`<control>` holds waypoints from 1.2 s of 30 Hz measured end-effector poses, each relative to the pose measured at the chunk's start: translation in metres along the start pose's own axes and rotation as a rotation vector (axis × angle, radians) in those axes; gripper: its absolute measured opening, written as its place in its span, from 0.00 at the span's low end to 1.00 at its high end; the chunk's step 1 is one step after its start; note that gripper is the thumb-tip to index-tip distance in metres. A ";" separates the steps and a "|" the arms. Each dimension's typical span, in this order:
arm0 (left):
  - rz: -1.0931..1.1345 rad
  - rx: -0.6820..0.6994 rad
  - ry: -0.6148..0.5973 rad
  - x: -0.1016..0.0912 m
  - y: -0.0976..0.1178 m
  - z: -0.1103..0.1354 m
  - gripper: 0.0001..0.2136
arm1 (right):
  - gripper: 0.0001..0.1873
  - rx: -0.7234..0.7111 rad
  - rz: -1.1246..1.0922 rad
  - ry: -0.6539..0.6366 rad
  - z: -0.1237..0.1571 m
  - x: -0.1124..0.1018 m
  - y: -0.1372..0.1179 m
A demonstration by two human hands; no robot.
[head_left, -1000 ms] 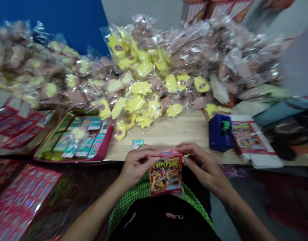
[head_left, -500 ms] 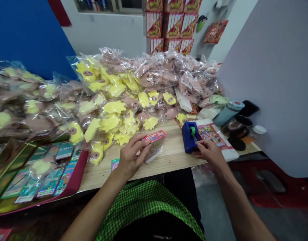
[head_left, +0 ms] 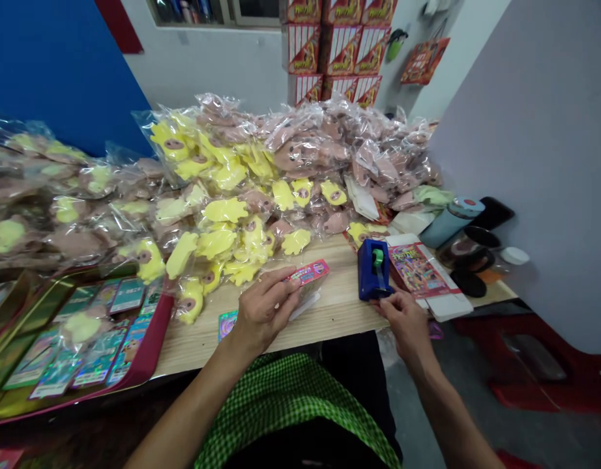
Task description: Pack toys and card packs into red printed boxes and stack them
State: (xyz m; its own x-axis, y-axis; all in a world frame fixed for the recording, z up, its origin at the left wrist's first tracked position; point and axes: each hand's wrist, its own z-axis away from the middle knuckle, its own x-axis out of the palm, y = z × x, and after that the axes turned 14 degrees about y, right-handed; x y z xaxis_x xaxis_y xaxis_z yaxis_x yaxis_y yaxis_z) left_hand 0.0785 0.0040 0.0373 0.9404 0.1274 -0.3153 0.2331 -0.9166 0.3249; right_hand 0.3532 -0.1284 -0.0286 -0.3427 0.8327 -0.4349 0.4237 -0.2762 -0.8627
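My left hand (head_left: 266,307) is shut on a small red and pink printed box (head_left: 308,276), which it holds tilted above the wooden tabletop (head_left: 339,312). A narrow white strip (head_left: 304,306) shows below the box, but its attachment is hidden. My right hand (head_left: 404,320) sits at the lower edge of a blue tape dispenser (head_left: 373,270) with a green core. Its fingers are closed against the dispenser, and nothing held can be seen. A holographic card (head_left: 227,324) lies on the table near my left wrist.
Plastic bags of yellow and pink soft toys (head_left: 222,208) are heaped along the table's back. A red-rimmed tray of cards (head_left: 154,319) is at left, a printed box blank (head_left: 420,270) at right, with a teal bottle (head_left: 450,223) beyond. Stacked printed cartons (head_left: 336,52) stand behind.
The box has passed from both hands to my left hand alone. My right hand has moved right to the dispenser, and the view has tilted upward.
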 end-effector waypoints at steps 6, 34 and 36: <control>-0.011 0.044 0.014 0.000 0.003 -0.006 0.02 | 0.16 -0.114 0.087 0.090 0.015 -0.015 -0.019; 0.182 -0.169 -0.138 -0.003 0.003 -0.017 0.08 | 0.60 0.286 -0.670 -0.565 0.047 0.054 -0.142; 0.224 -0.263 -0.172 -0.002 0.001 -0.024 0.06 | 0.61 0.318 -0.686 -0.559 0.048 0.055 -0.142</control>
State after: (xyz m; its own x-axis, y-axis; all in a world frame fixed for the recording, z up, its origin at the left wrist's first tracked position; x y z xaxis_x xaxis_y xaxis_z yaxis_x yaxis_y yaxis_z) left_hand 0.0832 0.0116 0.0594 0.9250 -0.1514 -0.3484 0.1028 -0.7831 0.6133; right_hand 0.2340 -0.0666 0.0577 -0.8207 0.5334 0.2049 -0.2410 0.0021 -0.9705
